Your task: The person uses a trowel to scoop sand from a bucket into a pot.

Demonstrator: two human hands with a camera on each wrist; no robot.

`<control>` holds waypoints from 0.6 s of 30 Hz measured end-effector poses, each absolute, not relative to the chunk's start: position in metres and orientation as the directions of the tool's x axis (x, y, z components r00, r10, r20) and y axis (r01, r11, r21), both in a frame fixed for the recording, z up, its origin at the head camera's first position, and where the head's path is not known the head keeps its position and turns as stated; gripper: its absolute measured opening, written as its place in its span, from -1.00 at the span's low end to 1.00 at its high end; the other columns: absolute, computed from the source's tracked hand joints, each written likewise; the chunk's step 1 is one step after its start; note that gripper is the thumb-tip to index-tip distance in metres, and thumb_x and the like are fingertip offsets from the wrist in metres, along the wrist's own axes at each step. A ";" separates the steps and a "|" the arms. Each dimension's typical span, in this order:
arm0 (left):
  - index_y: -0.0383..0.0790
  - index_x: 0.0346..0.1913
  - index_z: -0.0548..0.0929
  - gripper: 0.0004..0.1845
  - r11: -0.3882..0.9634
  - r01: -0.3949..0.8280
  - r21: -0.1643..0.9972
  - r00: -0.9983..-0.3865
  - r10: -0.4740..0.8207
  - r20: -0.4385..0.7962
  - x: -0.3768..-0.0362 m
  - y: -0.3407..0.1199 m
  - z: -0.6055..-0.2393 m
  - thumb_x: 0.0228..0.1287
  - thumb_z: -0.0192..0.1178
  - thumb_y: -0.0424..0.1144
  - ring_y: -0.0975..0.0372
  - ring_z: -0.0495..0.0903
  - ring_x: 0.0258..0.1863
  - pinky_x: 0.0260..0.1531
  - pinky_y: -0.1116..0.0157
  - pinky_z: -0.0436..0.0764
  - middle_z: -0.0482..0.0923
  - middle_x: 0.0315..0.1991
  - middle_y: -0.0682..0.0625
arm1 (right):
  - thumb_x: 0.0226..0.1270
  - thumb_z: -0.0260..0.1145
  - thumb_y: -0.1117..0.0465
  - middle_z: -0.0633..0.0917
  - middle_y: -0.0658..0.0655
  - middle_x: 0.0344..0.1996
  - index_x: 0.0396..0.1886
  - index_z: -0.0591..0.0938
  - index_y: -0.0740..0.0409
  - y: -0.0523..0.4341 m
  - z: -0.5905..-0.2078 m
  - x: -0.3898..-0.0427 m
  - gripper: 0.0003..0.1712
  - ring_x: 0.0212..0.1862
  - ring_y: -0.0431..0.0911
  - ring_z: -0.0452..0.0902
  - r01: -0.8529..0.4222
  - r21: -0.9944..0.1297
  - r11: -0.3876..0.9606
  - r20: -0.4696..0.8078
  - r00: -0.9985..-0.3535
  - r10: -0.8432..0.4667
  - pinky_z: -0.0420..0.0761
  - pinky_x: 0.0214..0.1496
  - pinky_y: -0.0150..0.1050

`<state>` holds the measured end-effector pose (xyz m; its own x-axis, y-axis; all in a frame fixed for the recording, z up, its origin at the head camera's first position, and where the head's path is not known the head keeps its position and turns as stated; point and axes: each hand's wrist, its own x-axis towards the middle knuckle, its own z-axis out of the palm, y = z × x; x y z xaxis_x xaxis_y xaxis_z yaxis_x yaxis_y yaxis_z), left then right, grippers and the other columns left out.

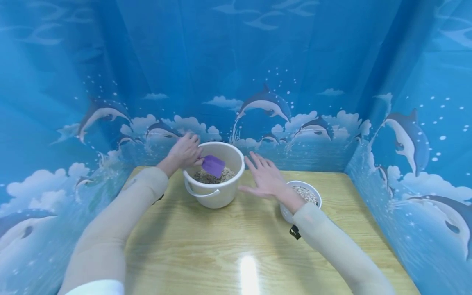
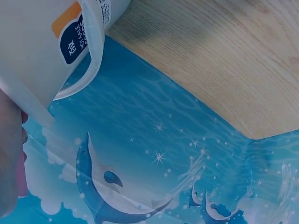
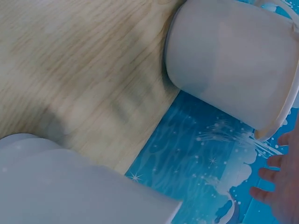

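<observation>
My left hand (image 1: pixel 185 151) grips the handle of a small purple shovel (image 1: pixel 213 165), its blade over the mouth of a white bucket (image 1: pixel 232 194). Inside the bucket lies a layer of brownish, grain-like bits (image 1: pixel 228 174). In the left wrist view, part of the left hand (image 2: pixel 8 158) shows beside the bucket's rim, with a pink-purple bit of the handle (image 2: pixel 22 177) below it. The right hand (image 1: pixel 266 176) is spread just right of the bucket, its fingers extended and holding nothing. The right wrist view shows its fingertips (image 3: pixel 273 175) near the bucket's rim.
A smaller white container (image 1: pixel 287 214) of pale, speckled bits (image 1: pixel 305 195) stands on the wooden table (image 1: pixel 206 246), partly hidden by the right forearm. Blue dolphin-print sheets (image 1: pixel 258 49) rise behind the table and on both sides. The bucket's handle (image 1: pixel 195 194) hangs down in front.
</observation>
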<state>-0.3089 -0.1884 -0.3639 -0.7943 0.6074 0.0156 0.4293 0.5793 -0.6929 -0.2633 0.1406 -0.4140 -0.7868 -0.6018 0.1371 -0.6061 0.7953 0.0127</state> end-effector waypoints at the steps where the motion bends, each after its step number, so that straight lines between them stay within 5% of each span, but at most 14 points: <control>1: -0.16 -0.18 0.64 -0.42 0.573 0.427 -0.700 -0.794 0.607 0.013 -0.309 -0.188 -0.364 0.57 -0.06 0.31 -0.02 0.57 0.03 0.23 -0.04 0.52 0.70 -0.09 -0.16 | 0.24 -0.26 -0.80 -0.09 0.29 0.73 0.75 -0.08 0.07 0.139 -0.413 -0.264 0.38 0.72 0.27 -0.01 -0.609 0.015 0.793 0.139 -0.784 -0.605 0.18 0.64 0.32; 6: -0.17 -0.20 0.62 -0.41 0.550 0.422 -0.721 -0.789 0.614 0.007 -0.311 -0.186 -0.364 0.56 -0.06 0.31 0.00 0.54 -0.09 0.12 0.01 0.53 0.68 -0.17 -0.14 | 0.00 -0.66 -0.89 -0.02 0.34 0.72 0.75 -0.07 0.10 0.130 -0.410 -0.270 0.56 0.70 0.30 0.06 -0.612 0.027 0.790 0.146 -0.780 -0.609 0.20 0.63 0.32; 18: -0.18 -0.26 0.62 -0.37 0.524 0.409 -0.747 -0.810 0.586 -0.033 -0.317 -0.178 -0.367 0.55 -0.07 0.34 0.08 0.44 -0.24 -0.09 0.13 0.47 0.61 -0.27 -0.10 | 0.02 -0.69 -0.88 0.01 0.37 0.71 0.74 -0.08 0.15 0.114 -0.414 -0.283 0.56 0.68 0.31 0.10 -0.615 0.023 0.788 0.137 -0.779 -0.612 0.25 0.62 0.30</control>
